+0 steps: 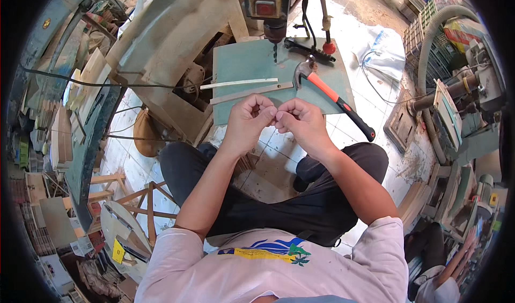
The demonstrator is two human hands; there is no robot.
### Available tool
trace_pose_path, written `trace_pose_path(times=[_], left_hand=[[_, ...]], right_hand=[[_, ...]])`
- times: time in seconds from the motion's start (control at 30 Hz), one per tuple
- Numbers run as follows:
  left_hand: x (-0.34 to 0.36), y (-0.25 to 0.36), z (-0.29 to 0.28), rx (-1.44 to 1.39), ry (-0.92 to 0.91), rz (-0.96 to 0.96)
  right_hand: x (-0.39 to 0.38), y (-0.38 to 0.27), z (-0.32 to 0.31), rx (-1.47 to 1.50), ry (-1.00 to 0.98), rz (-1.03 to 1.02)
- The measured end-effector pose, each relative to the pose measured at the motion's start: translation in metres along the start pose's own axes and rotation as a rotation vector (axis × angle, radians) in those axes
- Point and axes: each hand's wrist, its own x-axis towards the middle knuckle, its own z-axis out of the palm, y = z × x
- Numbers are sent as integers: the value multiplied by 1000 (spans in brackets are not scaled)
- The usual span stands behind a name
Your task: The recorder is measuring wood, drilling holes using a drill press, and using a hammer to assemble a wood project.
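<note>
My left hand (248, 122) and my right hand (307, 127) meet fingertip to fingertip over the near edge of a green board (230, 61). Thumb and forefinger are pinched together on each. Whatever lies between the fingertips is too small or hidden to make out. Just beyond the hands, two thin wooden strips lie on the board: a pale strip (238, 83) and a darker strip (252, 93) with a hole near its right end. A claw hammer (330, 93) with an orange and black handle lies to the right, its grip sticking out past the board's edge.
A drill press (265, 2) stands over the board, its bit (275, 52) pointing down. A black tool (308, 50) lies near the red-knobbed lever (328, 47). Dusty machinery (166, 40) stands left; a grey hose (426, 45) and a machine (472, 83) stand right. Another person (437, 281) sits lower right.
</note>
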Motion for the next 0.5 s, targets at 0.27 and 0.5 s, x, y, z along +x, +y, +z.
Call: trace_pose_path(times=[0.27,0.5], left_hand=[[-4,-9,-6,-56,-87,29],[-4,11,-19,53,-413,139]], right_hand=[[-2,3,1,168,-83,37],[-10,-4,-9,436,-271,284]])
